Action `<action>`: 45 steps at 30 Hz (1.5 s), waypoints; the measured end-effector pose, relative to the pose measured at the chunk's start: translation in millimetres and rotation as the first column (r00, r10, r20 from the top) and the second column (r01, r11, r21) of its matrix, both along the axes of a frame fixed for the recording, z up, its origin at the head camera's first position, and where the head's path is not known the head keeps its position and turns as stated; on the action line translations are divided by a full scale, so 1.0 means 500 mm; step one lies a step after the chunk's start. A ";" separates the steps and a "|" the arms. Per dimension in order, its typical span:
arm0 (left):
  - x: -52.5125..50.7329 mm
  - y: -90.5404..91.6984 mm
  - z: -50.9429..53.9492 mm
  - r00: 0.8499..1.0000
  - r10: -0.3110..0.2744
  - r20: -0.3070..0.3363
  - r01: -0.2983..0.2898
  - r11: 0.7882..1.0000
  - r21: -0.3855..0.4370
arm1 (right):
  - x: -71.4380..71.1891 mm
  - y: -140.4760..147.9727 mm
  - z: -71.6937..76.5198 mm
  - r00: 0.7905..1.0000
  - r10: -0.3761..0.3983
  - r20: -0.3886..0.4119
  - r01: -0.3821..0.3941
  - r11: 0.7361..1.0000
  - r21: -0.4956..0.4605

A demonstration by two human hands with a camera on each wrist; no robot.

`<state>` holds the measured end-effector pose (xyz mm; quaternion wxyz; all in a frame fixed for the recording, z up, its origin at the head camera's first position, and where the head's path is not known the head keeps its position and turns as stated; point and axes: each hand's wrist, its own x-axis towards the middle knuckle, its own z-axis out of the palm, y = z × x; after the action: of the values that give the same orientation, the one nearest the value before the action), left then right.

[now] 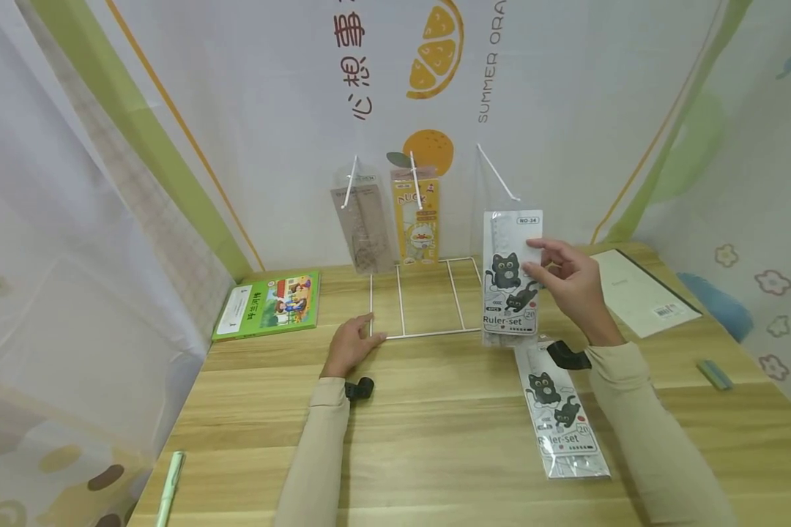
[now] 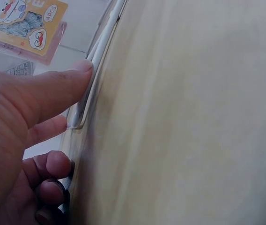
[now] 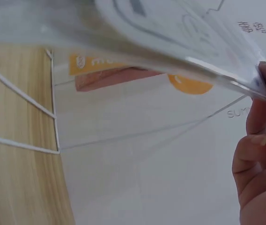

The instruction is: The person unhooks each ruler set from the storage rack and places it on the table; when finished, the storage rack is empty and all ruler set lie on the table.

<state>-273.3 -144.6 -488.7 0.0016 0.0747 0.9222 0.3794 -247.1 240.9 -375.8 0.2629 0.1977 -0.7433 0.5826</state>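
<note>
The right hand [image 1: 570,282] pinches the right edge of a cat Ruler-set packet [image 1: 510,271] between thumb and fingers. The packet stands upright, its top at the tip of the right white hook [image 1: 499,173]; whether the hook passes through it I cannot tell. In the right wrist view the fingers [image 3: 264,105] grip the clear packet [image 3: 180,56]. The left hand [image 1: 351,344] holds the near-left corner of a white wire rack [image 1: 435,334], its thumb [image 2: 62,89] on the wire in the left wrist view. A second cat packet [image 1: 556,410] lies beneath the right forearm.
A grey-brown packet [image 1: 368,227] and a yellow duck packet [image 1: 428,230] hang from the other two hooks. A green book [image 1: 270,304] lies at left, a pale pad [image 1: 639,289] at right, a small green-blue item [image 1: 715,374] near the right edge, and a pen [image 1: 170,487] front left.
</note>
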 end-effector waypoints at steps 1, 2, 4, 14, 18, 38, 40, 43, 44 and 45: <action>0.000 0.000 -0.001 1.000 0.003 0.001 -0.003 1.000 0.002 | 0.005 -0.001 0.002 1.000 0.005 0.000 -0.005 1.000 -0.010; 0.001 0.000 -0.002 1.000 0.004 0.001 -0.004 1.000 0.003 | 0.010 -0.002 0.005 1.000 0.010 0.000 -0.010 1.000 -0.022; 0.002 0.001 -0.004 1.000 0.000 0.002 0.000 1.000 0.007 | 0.020 -0.004 0.011 1.000 0.025 0.004 -0.025 0.998 -0.053; -0.003 -0.001 -0.007 1.000 -0.003 0.013 0.003 1.000 -0.012 | 0.061 -0.013 0.039 0.992 0.126 -0.010 -0.124 0.962 -0.245; -0.004 -0.001 -0.004 1.000 -0.005 0.017 0.005 1.000 -0.009 | 0.079 -0.017 0.046 0.993 0.122 0.004 -0.116 0.954 -0.278; -0.004 -0.004 -0.010 0.999 -0.011 0.051 0.011 1.000 0.002 | 0.148 -0.061 -0.128 0.834 0.101 0.542 -0.054 0.993 -0.103; -0.002 -0.004 -0.010 0.998 -0.012 0.054 0.012 1.000 0.003 | 0.156 -0.064 -0.144 0.798 0.098 0.594 -0.079 0.995 -0.058; -0.002 -0.004 -0.009 0.999 -0.008 0.040 0.008 1.000 -0.002 | 0.163 -0.069 -0.159 0.738 0.056 0.673 -0.086 0.996 0.011; -0.003 -0.004 -0.009 0.999 -0.007 0.033 0.007 1.000 -0.006 | 0.164 -0.070 -0.163 0.718 0.035 0.695 -0.080 0.996 0.033; -0.004 -0.004 -0.009 1.000 -0.008 0.026 0.009 1.000 -0.009 | 0.164 -0.071 -0.165 0.700 0.018 0.714 -0.076 0.996 0.049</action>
<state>-275.2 -146.5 -493.1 0.0157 0.0736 0.9235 0.3761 -165.3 205.2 -458.4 -0.0675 -0.0141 -0.8030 0.5920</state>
